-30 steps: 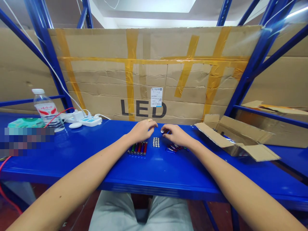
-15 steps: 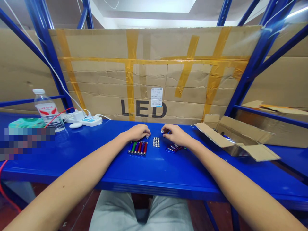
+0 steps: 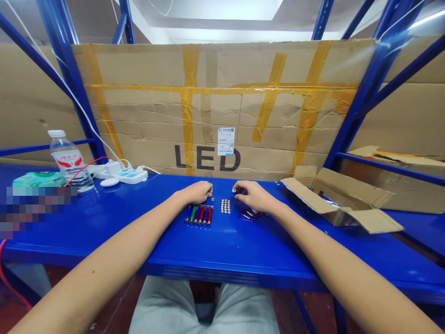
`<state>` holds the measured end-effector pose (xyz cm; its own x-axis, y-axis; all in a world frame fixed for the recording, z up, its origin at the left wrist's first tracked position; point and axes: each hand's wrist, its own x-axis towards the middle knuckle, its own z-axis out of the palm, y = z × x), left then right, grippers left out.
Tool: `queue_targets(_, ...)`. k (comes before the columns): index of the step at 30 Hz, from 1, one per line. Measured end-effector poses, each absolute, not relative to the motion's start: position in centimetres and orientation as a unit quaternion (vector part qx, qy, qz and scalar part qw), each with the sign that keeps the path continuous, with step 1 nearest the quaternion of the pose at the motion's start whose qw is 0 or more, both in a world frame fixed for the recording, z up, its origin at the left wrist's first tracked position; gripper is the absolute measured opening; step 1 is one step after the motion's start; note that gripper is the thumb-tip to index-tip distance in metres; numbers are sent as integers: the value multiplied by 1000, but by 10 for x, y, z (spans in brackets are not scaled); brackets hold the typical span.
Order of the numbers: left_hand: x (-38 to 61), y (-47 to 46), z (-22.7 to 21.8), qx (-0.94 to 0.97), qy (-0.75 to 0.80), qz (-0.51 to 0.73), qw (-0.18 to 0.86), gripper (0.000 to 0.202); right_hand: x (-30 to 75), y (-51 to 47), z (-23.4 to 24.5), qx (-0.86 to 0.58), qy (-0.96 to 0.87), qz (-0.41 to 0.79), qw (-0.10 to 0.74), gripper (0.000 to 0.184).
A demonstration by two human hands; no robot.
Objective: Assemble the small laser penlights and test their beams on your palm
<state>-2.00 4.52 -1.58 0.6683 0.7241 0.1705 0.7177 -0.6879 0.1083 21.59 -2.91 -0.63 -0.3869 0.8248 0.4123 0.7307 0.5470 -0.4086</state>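
My left hand [image 3: 200, 191] is closed, fingertips curled together just behind a row of mini flashlight tubes [image 3: 199, 215] in blue, green, red and purple; whether anything sits in its fingers is hidden. By its fingertips lies a small silver piece [image 3: 212, 199]. My right hand [image 3: 255, 195] pinches a small blue tube whose round silver end [image 3: 234, 189] points left. Between the hands, silver button cells [image 3: 225, 206] are laid out in a neat block. Under my right wrist are coloured carabiner clips [image 3: 247, 215], partly covered by the hand.
To the right stands an open cardboard box [image 3: 333, 197] with dark items inside. At the left are a water bottle [image 3: 71, 160], a green packet [image 3: 39, 180] and a white power strip [image 3: 130, 175] with cables. A large carton [image 3: 153, 120] walls off the back of the blue table [image 3: 222, 250].
The left hand's fingers have drawn back slightly to the left, away from the small silver piece, and curled tighter. My right hand has stayed almost still with the tube in it.
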Motion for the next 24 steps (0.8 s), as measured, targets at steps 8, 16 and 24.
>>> queue_targets(8,-3,18,1,893,312,324,4,14,213,-32,-4,-464,-827,91,306,16)
queue_targets(16,20,-6,-3,915,188,356,-40,17,211,-35,-1,-428,-826,122,345,10)
queue_targets(24,7,-4,7,918,243,313,-11,26,212,-33,-2,-438,-804,141,376,10)
